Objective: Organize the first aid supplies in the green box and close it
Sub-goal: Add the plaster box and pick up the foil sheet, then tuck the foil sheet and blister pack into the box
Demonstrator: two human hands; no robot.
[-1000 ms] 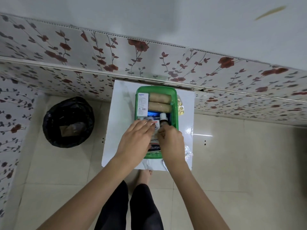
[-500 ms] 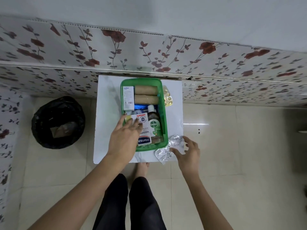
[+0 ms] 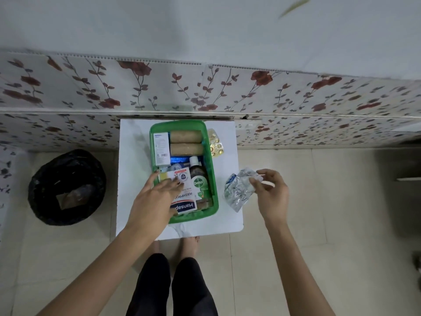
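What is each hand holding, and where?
Right hand pinches the crinkly clear packet at its top corner. Left hand lies flat on the plaster box, gripping nothing.

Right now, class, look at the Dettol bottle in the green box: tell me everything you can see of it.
The Dettol bottle is dark brown with a white cap and a green and white label bearing the brand name. It looks like plastic, though that is unsure. It lies flat, cap toward the wall, along the right inner wall of the green box. The Hansaplast box lies beside it on its left. Neither hand touches it.
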